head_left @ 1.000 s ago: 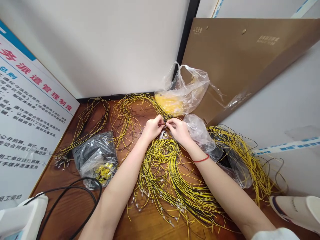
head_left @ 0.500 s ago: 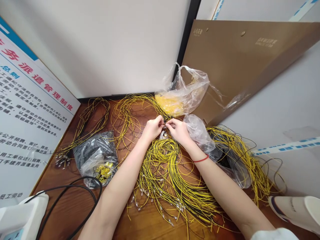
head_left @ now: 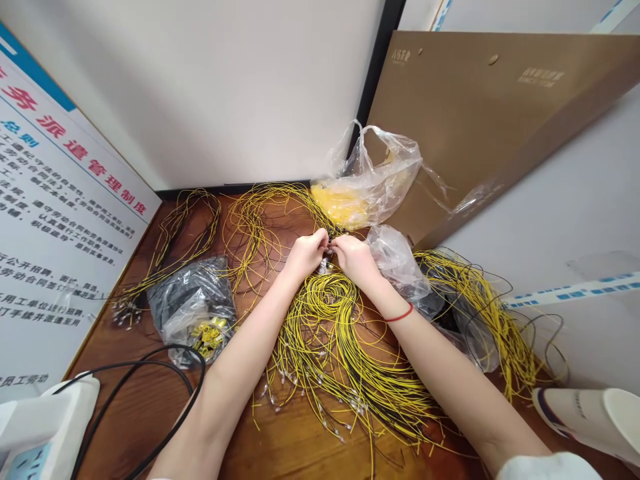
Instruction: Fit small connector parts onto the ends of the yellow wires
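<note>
Fingertip to fingertip, my left hand (head_left: 309,255) and my right hand (head_left: 353,257) meet over the middle of the wooden table. Both are closed in a pinch on something small and dark, mostly hidden by the fingers. A yellow-and-black wire bundle (head_left: 270,193) runs from the back toward the fingertips. Small whitish pieces (head_left: 325,266) lie just below the hands. Nearer me, a large coiled bundle of yellow and black wires (head_left: 350,333) spreads between my forearms, several of its ends carrying small pale metallic tips (head_left: 327,427).
A clear bag of yellow parts (head_left: 345,203) stands behind my hands, with another plastic bag (head_left: 397,260) at right. More wires lie at left (head_left: 190,220) and right (head_left: 493,320). Also around are a dark bag (head_left: 190,300), a black cable (head_left: 140,363), a power strip (head_left: 75,407) and a paper cup (head_left: 585,417).
My right fingers have curled in slightly and the hands remain close together. The whole view has shifted a little; the wires and bags look unmoved.
</note>
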The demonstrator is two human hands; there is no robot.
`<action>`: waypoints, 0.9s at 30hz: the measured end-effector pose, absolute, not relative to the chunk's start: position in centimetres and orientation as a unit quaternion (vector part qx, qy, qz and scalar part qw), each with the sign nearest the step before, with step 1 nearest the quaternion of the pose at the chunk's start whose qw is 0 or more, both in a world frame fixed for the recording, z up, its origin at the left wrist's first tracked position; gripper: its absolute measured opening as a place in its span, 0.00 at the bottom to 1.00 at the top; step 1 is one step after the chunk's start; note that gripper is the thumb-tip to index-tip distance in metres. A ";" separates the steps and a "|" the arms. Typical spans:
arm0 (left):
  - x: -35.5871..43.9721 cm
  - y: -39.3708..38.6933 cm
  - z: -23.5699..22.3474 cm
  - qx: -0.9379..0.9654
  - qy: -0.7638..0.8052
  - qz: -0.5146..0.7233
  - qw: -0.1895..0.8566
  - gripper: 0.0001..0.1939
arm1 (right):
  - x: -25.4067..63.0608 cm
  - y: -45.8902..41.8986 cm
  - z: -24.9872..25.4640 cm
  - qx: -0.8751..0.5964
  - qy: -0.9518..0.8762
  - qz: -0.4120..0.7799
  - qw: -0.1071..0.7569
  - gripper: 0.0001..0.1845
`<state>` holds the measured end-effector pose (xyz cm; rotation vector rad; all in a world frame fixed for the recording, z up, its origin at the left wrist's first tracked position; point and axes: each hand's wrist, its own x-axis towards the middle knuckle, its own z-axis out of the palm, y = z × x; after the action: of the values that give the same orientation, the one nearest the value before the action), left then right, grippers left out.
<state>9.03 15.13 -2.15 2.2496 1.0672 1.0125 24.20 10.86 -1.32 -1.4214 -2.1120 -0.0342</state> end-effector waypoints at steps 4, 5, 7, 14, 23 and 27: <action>9.0 15.3 -2.3 0.815 0.377 0.370 0.237 0.10 | 24.3 10.9 -1.3 -0.527 -0.795 -0.006 0.301 0.11; 9.0 15.3 -2.3 0.815 0.378 0.370 0.239 0.10 | 24.3 10.9 -1.3 -0.528 -0.790 0.003 0.310 0.10; 9.0 15.3 -2.2 0.813 0.379 0.372 0.239 0.10 | 24.3 10.9 -1.3 -0.539 -0.774 0.028 0.333 0.09; 9.1 15.3 -2.0 0.798 0.370 0.394 0.268 0.10 | 24.1 10.8 -1.3 -0.577 -0.668 0.190 0.430 0.06; 9.2 15.7 -2.6 0.771 0.359 0.430 0.303 0.08 | 24.3 10.9 -1.3 -0.583 -0.617 0.260 0.461 0.10; 9.2 15.7 -2.7 0.771 0.351 0.436 0.303 0.07 | 24.2 11.0 -1.3 -0.576 -0.605 0.279 0.474 0.08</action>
<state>9.19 15.67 -2.66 2.0444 0.9312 1.1553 24.20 10.97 -1.27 -1.4079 -1.4786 0.6832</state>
